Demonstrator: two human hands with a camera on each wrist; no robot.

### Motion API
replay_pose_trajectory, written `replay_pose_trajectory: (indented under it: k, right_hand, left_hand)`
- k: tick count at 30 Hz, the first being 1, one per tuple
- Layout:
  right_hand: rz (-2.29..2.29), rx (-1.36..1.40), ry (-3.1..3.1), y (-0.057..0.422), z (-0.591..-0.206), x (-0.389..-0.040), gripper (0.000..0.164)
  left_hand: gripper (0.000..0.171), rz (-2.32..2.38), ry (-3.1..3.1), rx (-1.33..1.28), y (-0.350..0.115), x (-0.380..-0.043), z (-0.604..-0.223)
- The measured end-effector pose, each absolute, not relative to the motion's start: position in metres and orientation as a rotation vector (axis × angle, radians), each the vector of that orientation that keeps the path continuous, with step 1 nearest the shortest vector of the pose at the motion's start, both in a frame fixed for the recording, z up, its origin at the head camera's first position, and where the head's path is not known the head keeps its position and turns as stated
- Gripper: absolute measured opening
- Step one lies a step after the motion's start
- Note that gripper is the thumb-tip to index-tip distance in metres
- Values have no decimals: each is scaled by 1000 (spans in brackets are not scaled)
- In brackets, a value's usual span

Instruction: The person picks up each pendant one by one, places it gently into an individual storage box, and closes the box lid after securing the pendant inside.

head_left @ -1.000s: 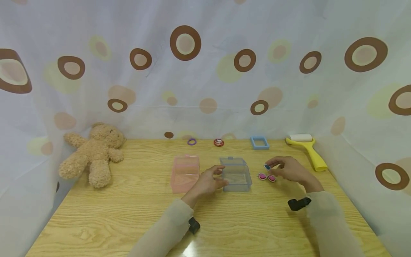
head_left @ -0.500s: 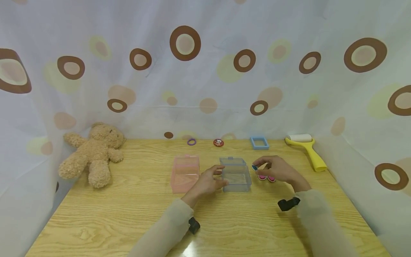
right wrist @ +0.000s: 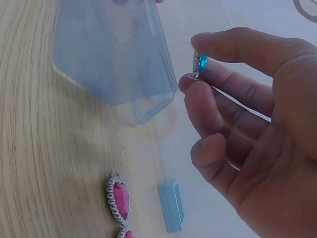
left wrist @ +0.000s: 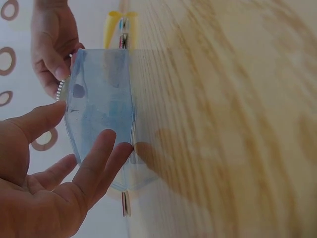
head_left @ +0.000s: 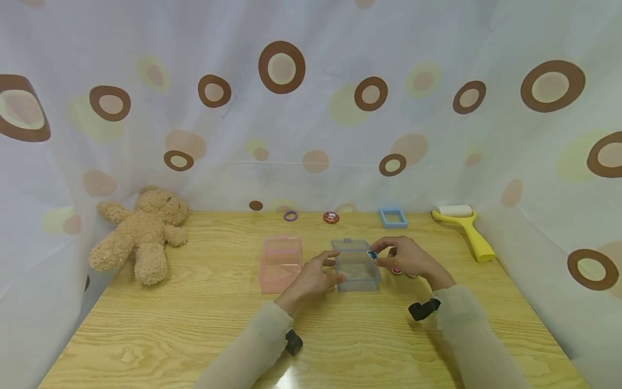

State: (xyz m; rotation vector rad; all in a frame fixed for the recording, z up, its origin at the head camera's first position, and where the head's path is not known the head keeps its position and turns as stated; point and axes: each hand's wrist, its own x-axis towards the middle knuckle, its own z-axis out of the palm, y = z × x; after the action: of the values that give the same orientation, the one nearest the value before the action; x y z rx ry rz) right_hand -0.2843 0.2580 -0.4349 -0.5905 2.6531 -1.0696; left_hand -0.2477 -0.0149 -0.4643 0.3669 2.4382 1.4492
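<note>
My right hand (head_left: 407, 256) pinches a small blue gem charm (head_left: 371, 255) with a silver beaded edge between thumb and fingertips. It hangs over the right side of the open, clear blue plastic box (head_left: 362, 285). In the right wrist view the charm (right wrist: 197, 64) is edge-on, just off the box's rim. My left hand (head_left: 313, 276) is at the box's left side, fingers spread and extended, fingertips right at its wall (left wrist: 101, 109). Pink gem charms (right wrist: 120, 201), also silver-edged, lie on the table to the right, partly hidden by my right hand in the head view.
Left of the blue box stands an open pink plastic box (head_left: 272, 283). Along the back lie a purple ring (head_left: 285, 219), a red round badge (head_left: 331, 218), a light-blue square frame (head_left: 384, 222) and a yellow-handled roller (head_left: 478, 243). A teddy bear (head_left: 146, 229) lies far left.
My right hand has carried the blue gem charm leftward, from above the pink charms to the blue box's right side. The left hand has stayed at the box.
</note>
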Motion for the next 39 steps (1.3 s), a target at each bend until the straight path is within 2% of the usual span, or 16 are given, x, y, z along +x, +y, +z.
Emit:
replay_pose_trajectory:
  k: [20, 39]
  right_hand:
    - [-928, -814, 2645, 238, -451, -294, 23]
    - [-678, -867, 2733, 223, -455, -292, 19]
  left_hand:
    - [67, 1476, 2412, 335, -13, -248, -466]
    - [67, 1480, 2404, 343, -14, -247, -465]
